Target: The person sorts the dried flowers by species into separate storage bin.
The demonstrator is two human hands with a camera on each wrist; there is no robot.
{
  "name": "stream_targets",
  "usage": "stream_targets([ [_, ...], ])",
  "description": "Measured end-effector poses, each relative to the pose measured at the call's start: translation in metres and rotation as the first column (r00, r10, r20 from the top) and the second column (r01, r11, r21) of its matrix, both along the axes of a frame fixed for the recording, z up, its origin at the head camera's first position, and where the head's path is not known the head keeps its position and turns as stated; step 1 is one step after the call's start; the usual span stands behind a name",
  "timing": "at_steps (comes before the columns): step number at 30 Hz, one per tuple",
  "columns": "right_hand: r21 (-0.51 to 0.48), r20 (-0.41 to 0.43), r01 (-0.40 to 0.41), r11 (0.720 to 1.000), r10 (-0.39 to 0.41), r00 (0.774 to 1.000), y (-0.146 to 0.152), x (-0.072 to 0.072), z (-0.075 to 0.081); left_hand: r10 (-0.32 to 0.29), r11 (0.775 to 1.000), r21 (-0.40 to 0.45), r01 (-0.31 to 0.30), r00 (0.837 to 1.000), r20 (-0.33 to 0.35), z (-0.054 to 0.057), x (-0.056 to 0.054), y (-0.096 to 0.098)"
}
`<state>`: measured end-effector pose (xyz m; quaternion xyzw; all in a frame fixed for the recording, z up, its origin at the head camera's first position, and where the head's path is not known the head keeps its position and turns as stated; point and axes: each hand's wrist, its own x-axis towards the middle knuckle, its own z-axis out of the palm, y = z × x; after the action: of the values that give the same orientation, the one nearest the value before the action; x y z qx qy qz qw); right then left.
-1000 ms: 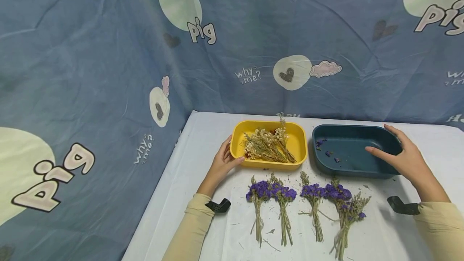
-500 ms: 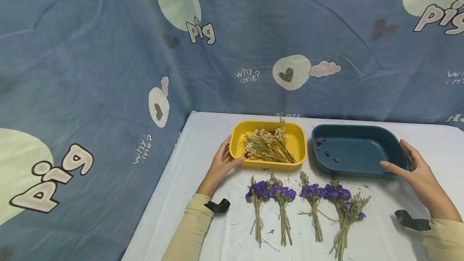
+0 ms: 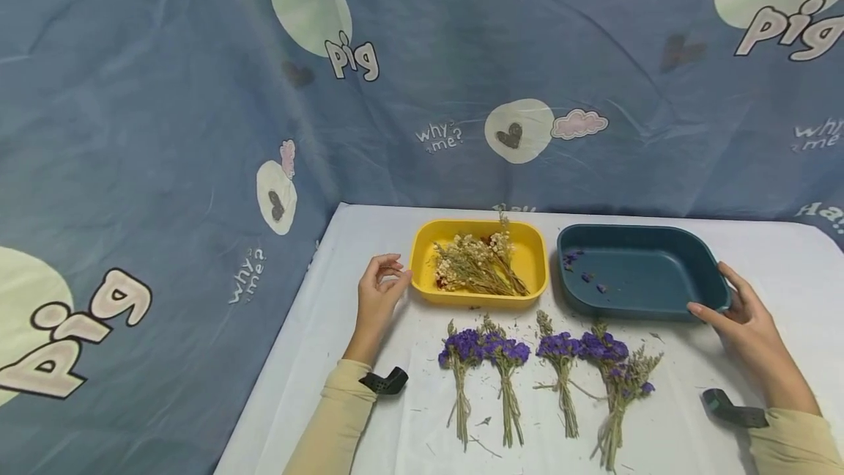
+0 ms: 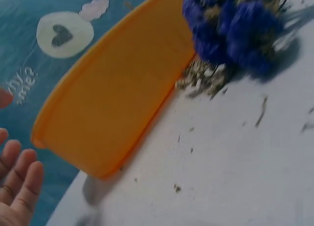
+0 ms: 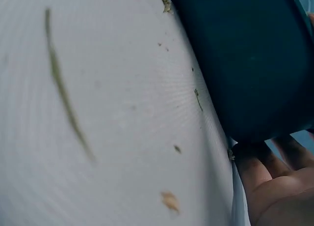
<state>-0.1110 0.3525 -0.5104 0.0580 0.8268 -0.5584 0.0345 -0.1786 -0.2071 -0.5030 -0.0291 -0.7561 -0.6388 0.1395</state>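
In the head view, my left hand (image 3: 379,303) is held just off the left end of a yellow tray (image 3: 481,302), fingers loosely bent and holding nothing. Its fingers (image 4: 22,182) show apart from the tray's wall in the left wrist view. Inside the tray lies a bunch of dried cream flowers (image 3: 471,266). My right hand (image 3: 752,328) holds the right end of a dark teal tray (image 3: 646,303), thumb at the front rim and fingers around the end. Some purple petals (image 3: 587,278) lie in the teal tray. The right wrist view shows fingers (image 5: 289,155) against its end.
Several bunches of dried purple flowers (image 3: 508,350) lie in a row before the trays, stems toward me. Bits of stem (image 3: 484,448) are scattered on the white cloth (image 3: 409,416). A blue printed curtain (image 3: 409,79) hangs behind and at the left.
My left hand has let go of the yellow tray and drawn slightly left. My right hand has moved from over the teal tray outward to its right end. The view has shifted slightly.
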Motion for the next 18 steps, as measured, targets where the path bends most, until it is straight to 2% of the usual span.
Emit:
stream_targets([
  [3,-0.143,-0.014,0.018,0.990,-0.020,1.000,-0.001,0.002,-0.004,0.009,1.000,0.018,-0.009,1.000,-0.021,0.005,0.010,0.003],
  [5,-0.253,-0.026,0.028,0.967,-0.036,0.999,-0.002,0.003,-0.008,-0.039,0.999,0.005,0.039,0.999,-0.017,0.007,0.020,0.006],
  [7,-0.328,-0.040,0.033,0.944,-0.049,0.998,-0.002,0.003,-0.010,-0.118,0.993,-0.032,0.118,0.993,0.008,0.007,0.030,0.009],
  [9,-0.343,-0.056,0.038,0.939,-0.061,0.997,-0.002,0.005,-0.012,-0.206,0.973,-0.091,0.211,0.977,0.052,0.006,0.040,0.014],
  [12,-0.360,-0.071,0.046,0.932,-0.077,0.995,-0.002,0.005,-0.012,-0.308,0.924,-0.184,0.335,0.938,0.157,0.006,0.055,0.021],
  [14,-0.358,-0.076,0.055,0.932,-0.087,0.993,-0.003,0.005,-0.012,-0.334,0.895,-0.229,0.383,0.915,0.226,0.007,0.064,0.025],
  [18,-0.293,-0.074,0.077,0.953,-0.102,0.992,-0.006,0.003,-0.013,-0.317,0.852,-0.312,0.421,0.888,0.332,0.007,0.077,0.034],
])
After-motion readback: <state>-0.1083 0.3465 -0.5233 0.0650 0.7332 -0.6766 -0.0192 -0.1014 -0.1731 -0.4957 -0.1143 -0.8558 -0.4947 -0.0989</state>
